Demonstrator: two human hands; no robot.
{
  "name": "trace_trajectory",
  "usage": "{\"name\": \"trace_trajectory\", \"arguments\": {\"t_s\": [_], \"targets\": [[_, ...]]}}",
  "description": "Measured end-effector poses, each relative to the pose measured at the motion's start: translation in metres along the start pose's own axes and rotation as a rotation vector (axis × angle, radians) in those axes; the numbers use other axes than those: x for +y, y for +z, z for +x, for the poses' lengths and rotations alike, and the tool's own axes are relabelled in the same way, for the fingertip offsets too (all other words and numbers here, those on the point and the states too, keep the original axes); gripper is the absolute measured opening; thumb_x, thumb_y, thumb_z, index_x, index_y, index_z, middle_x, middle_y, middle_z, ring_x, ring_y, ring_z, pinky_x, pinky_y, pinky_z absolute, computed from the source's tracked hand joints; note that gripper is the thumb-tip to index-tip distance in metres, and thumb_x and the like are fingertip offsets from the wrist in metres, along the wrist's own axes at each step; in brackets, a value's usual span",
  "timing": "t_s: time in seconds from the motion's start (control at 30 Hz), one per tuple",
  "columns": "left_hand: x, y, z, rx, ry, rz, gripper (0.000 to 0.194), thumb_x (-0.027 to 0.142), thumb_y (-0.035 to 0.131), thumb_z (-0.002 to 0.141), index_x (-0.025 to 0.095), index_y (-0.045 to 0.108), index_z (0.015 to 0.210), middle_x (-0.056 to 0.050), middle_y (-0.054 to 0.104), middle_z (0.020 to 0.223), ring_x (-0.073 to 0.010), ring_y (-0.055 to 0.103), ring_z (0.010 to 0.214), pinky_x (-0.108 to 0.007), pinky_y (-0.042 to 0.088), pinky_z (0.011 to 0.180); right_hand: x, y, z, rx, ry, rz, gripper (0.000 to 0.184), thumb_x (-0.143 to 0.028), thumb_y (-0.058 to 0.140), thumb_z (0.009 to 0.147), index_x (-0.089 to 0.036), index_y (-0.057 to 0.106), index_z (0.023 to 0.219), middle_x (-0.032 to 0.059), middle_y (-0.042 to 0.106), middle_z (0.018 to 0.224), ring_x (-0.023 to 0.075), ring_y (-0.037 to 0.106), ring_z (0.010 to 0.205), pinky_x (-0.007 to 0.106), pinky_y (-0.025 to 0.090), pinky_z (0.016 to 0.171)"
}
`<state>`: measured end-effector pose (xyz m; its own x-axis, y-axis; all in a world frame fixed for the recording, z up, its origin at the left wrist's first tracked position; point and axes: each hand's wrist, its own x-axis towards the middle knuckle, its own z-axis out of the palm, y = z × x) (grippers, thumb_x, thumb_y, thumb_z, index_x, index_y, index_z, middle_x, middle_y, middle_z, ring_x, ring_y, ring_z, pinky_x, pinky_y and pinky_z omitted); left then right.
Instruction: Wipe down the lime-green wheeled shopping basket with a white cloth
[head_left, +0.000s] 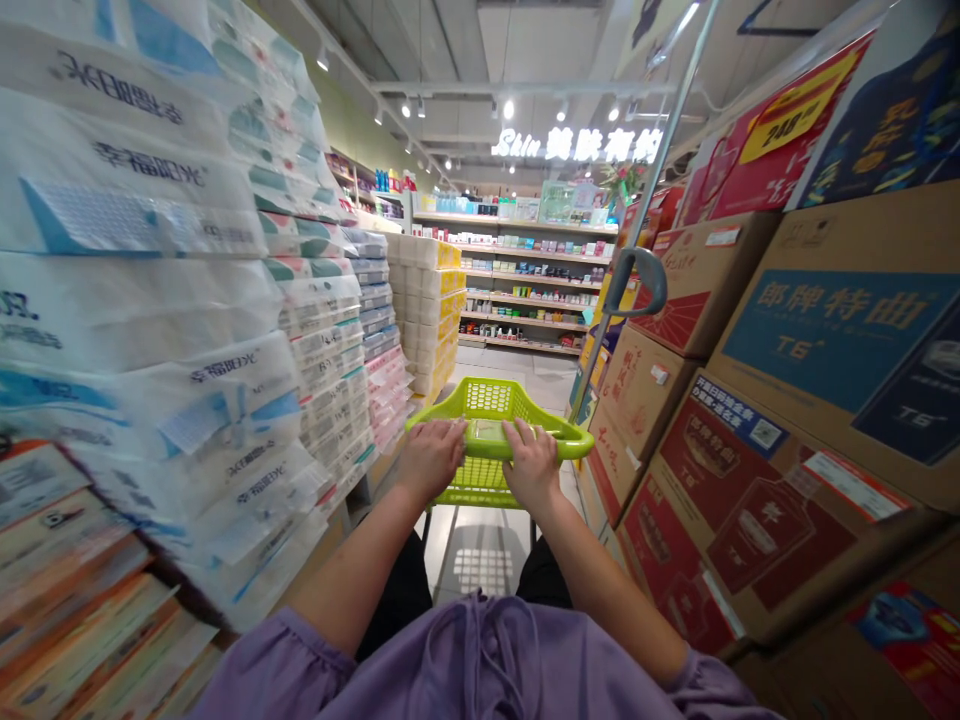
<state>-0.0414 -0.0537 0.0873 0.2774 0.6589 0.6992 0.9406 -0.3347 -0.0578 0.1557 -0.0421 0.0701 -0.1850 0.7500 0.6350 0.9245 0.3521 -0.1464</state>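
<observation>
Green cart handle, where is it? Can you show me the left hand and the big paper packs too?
green cart handle (487, 443): head view, bare middle of the bar.
left hand (431, 460): head view, back of the hand.
wrapped paper packs (150, 300): head view, front of the left stack.

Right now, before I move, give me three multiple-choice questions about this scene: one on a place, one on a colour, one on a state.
1. Where are the cardboard cartons stacked, from the person's side? A: left. B: right. C: inside the cart.
2. What colour is the shopping cart? A: red. B: blue. C: lime green.
3. What is the left hand doing? A: resting on the handle. B: lifting a carton. C: hanging at the person's side.

Answers: 1 B, the cartons line the person's right. 2 C, the mesh shows lime green. 3 A, the hand lies palm down on the handle.
</observation>
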Motion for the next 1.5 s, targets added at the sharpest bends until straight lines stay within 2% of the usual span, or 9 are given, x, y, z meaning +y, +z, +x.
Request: {"name": "trace_trajectory", "arguments": {"t_s": [0.17,0.43,0.57,0.67,0.83,1.0,1.2,1.33,1.5], "targets": [[-0.011,0.005,-0.005,0.051,-0.103,-0.017,0.033,0.031,0.042,0.094,0.02,0.062,0.118,-0.01,0.067,0.106,-0.0275,0.057,0.103,-0.046,0.041,0.091,0.012,-0.001,-0.002,0.01,-0.006,0.016,0.06,-0.012,0.055,0.073,-0.023,0.054,0.132,0.0063,0.053,0.136,0.031,0.042,0.119,0.045,0.028,0.103],[0.016,0.003,-0.006,0.065,-0.002,-0.052,0.03,0.031,0.043,0.094,0.023,0.063,0.115,-0.01,0.064,0.112,-0.027,0.055,0.107,-0.048,0.041,0.096,0.017,0.008,-0.003,0.083,0.021,0.023,0.059,-0.006,0.051,0.074,-0.026,0.057,0.129,0.0043,0.056,0.133,0.0294,0.042,0.117,0.044,0.028,0.102],[0.003,0.001,0.003,0.009,-0.048,-0.105,0.034,0.033,0.037,0.097,0.022,0.067,0.108,-0.007,0.069,0.101,-0.0231,0.06,0.094,-0.042,0.045,0.088,0.027,0.009,-0.007,0.108,-0.001,0.048,0.06,-0.006,0.051,0.072,-0.026,0.057,0.128,0.0025,0.056,0.133,0.0282,0.042,0.118,0.043,0.028,0.103],[-0.007,0.001,0.006,0.019,-0.104,-0.098,0.035,0.032,0.035,0.097,0.02,0.067,0.105,-0.007,0.07,0.099,-0.0229,0.06,0.092,-0.041,0.045,0.088,0.031,0.009,-0.007,0.112,-0.015,0.053,0.061,-0.005,0.051,0.072,-0.025,0.057,0.129,0.0029,0.056,0.134,0.0275,0.041,0.118,0.042,0.029,0.103],[0.004,0.005,-0.001,0.047,-0.096,-0.026,0.033,0.029,0.037,0.096,0.017,0.065,0.109,-0.009,0.067,0.102,-0.0248,0.056,0.1,-0.044,0.041,0.095,0.031,0.012,-0.007,0.141,0.008,0.05,0.06,-0.004,0.05,0.072,-0.024,0.057,0.128,0.0047,0.057,0.132,0.027,0.04,0.12,0.042,0.028,0.104],[0.024,0.004,-0.003,0.066,-0.08,-0.006,0.031,0.03,0.038,0.096,0.019,0.063,0.109,-0.009,0.065,0.1,-0.0257,0.055,0.097,-0.045,0.041,0.093,0.018,0.007,-0.011,0.176,0.06,0.04,0.056,-0.009,0.053,0.073,-0.023,0.057,0.127,0.0074,0.056,0.132,0.0314,0.038,0.124,0.049,0.023,0.106],[0.039,-0.002,-0.003,0.048,0.0,-0.031,0.029,0.031,0.039,0.095,0.021,0.062,0.109,-0.007,0.067,0.097,-0.0232,0.057,0.091,-0.041,0.043,0.087,-0.016,-0.001,-0.014,-0.004,-0.09,0.102,0.049,-0.021,0.056,0.081,-0.026,0.052,0.129,0.0057,0.05,0.141,0.0298,0.035,0.131,0.051,0.017,0.108],[0.032,-0.005,-0.004,0.022,0.058,-0.097,0.028,0.029,0.04,0.095,0.021,0.064,0.107,-0.006,0.069,0.096,-0.0221,0.06,0.092,-0.042,0.042,0.09,-0.013,-0.004,-0.014,0.002,-0.056,0.115,0.036,-0.016,0.054,0.081,-0.027,0.059,0.115,0.0043,0.055,0.135,0.0276,0.036,0.13,0.049,0.017,0.107],[0.009,0.002,-0.002,0.02,-0.029,-0.222,0.035,0.024,0.03,0.097,0.021,0.064,0.102,-0.003,0.071,0.101,-0.0185,0.062,0.097,-0.046,0.031,0.107,-0.002,-0.005,-0.014,0.029,-0.046,0.118,0.03,-0.012,0.055,0.079,-0.025,0.061,0.106,0.0031,0.06,0.128,0.0255,0.04,0.127,0.046,0.018,0.107]]}}
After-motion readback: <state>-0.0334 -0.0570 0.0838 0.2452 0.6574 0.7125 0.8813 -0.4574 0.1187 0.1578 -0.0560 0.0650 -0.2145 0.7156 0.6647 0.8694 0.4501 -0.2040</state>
